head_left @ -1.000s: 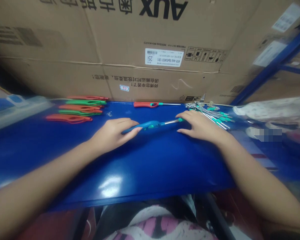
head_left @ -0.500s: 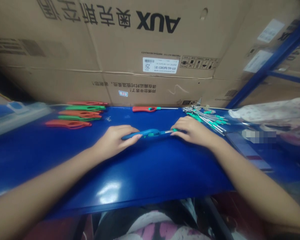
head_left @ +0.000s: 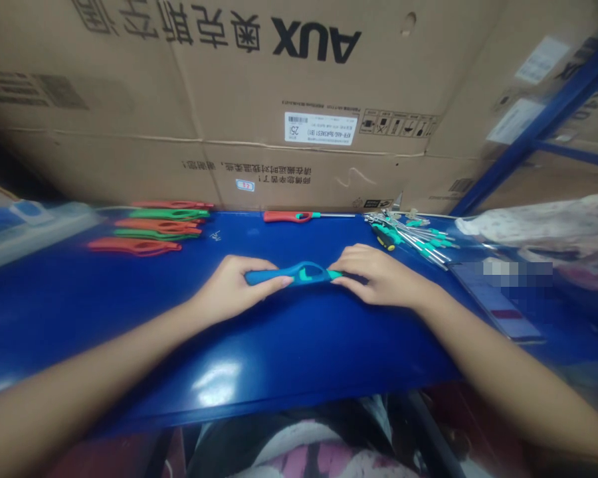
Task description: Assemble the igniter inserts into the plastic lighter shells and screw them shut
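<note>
My left hand (head_left: 239,282) is closed around the rear of a blue lighter handle (head_left: 285,272), its thumb along the near side. A teal trigger (head_left: 306,273) shows in the handle's oval opening. My right hand (head_left: 371,273) pinches a lighter tube by its teal collar (head_left: 334,274), which meets the handle's right end. The rest of that tube is hidden by my right fingers. Behind my hands lies a red lighter (head_left: 285,216) with a teal collar and a metal tube. Several metal tubes with teal collars (head_left: 421,238) are piled beyond my right hand.
Several red, orange and green lighter handles (head_left: 139,246) lie in a stack at the left of the blue table (head_left: 289,358). A yellow-and-black tool handle (head_left: 385,239) pokes from the tube pile. A phone (head_left: 503,305) lies at the right. Large cardboard boxes (head_left: 259,93) stand behind.
My right hand has moved left and slightly nearer to me. The teal collar has come up to the handle's end, and the bare metal seen between them no longer shows.
</note>
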A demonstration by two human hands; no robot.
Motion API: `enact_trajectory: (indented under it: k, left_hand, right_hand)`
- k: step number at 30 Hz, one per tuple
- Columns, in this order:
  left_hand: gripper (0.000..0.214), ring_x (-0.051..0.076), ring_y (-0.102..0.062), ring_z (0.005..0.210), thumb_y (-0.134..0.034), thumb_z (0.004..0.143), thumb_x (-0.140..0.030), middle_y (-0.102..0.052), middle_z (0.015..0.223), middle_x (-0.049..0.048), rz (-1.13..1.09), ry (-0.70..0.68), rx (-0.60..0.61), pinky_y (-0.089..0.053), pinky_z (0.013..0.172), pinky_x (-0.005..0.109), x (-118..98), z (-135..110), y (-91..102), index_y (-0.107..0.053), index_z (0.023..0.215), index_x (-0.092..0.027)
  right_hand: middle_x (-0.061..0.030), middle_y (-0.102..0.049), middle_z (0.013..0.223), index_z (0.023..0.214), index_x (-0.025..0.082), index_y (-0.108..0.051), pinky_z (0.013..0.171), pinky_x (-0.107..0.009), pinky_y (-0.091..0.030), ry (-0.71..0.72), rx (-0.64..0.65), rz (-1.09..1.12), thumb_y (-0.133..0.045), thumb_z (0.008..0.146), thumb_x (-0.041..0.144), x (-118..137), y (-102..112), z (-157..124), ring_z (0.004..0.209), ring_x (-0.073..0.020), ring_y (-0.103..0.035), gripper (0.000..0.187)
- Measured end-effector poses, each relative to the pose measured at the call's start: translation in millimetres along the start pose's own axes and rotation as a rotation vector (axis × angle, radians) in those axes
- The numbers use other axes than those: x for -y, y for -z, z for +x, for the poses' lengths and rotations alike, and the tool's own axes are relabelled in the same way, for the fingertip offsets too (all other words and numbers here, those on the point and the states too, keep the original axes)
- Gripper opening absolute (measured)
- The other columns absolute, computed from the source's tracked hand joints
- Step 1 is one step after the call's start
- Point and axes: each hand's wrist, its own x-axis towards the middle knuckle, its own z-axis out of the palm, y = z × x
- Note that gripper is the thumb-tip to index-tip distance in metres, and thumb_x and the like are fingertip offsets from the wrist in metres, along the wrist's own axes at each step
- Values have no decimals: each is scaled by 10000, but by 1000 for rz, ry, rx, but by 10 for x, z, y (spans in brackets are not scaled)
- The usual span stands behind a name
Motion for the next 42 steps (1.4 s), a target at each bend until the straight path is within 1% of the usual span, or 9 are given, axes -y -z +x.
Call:
enact_trajectory:
  k: [3, 6, 9, 13, 20, 25, 32, 37, 42]
  left_hand:
    - [438, 75, -408, 372, -684, 843, -563, -547, 480, -21, -327, 319, 69, -275, 367, 203, -36, 5, -57, -666, 671, -160]
    - [466, 40, -260, 341, -684, 845, -565, -459, 466, -40, -553, 451, 125, -141, 346, 204, -44, -2, -108, -601, 636, -156]
    - [456, 47, -317, 381, -688, 850, -552, -471, 486, -36, -485, 401, 83, -204, 365, 195, -55, -38, -116, -613, 639, -155]
    - [418, 71, -438, 451, -705, 845, -510, -531, 500, -34, -218, 215, -35, -348, 437, 187, -117, -105, -93, -640, 621, -163]
    - [289, 95, -513, 496, -719, 837, -440, -627, 569, -27, -44, 21, -128, -410, 478, 194, -211, -148, -116, -738, 739, -169]
    - [294, 87, -506, 516, -724, 832, -445, -615, 573, -33, -45, 95, -124, -395, 500, 186, -212, -142, -104, -729, 735, -167]
    - [512, 67, -386, 442, -625, 874, -613, -486, 484, -48, -286, 383, 70, -283, 444, 201, -59, -48, -95, -610, 644, -156]
    - [485, 102, -510, 576, -512, 972, -551, -572, 618, -21, 6, 135, 98, -396, 586, 233, 10, 11, -35, -620, 705, -160]
    - [380, 182, -602, 983, -390, 1053, -423, -636, 1050, 60, 274, -195, 187, -454, 917, 313, 104, 37, -17, -665, 1140, -175]
  right_hand:
    - [-104, -719, 876, 1049, 140, -685, 781, -377, -502, 54, -83, -28, -500, 1003, 241, 29, -24, 10, 805, -202, -598, 216]
    - [-130, -716, 891, 1056, 118, -666, 751, -386, -491, 124, -155, -140, -475, 1003, 203, 50, -27, 19, 814, -216, -587, 215]
    - [-148, -708, 891, 1047, 101, -654, 718, -390, -458, 143, -171, -251, -466, 992, 168, 84, 8, 23, 817, -230, -572, 207]
    - [-134, -689, 871, 1035, 121, -644, 703, -379, -427, 121, -160, -292, -446, 986, 157, 137, 49, 24, 806, -228, -549, 207]
    - [-130, -674, 829, 1012, 88, -652, 696, -375, -430, 133, -134, -274, -438, 985, 141, 189, 51, 12, 786, -220, -540, 222]
    - [-125, -678, 821, 1007, 91, -648, 689, -368, -437, 160, -192, -282, -464, 981, 134, 162, 27, 25, 783, -217, -549, 191]
    - [-132, -687, 842, 1025, 79, -651, 717, -370, -434, 172, -202, -319, -476, 985, 141, 117, -10, 24, 798, -220, -543, 190]
    - [-111, -685, 857, 987, 112, -672, 751, -356, -419, 49, -19, -269, -504, 996, 226, 84, -73, 30, 818, -219, -552, 203]
    - [-31, -626, 774, 865, 169, -629, 668, -282, -375, -118, 162, -67, -648, 919, 296, -13, -70, 44, 730, -167, -527, 140]
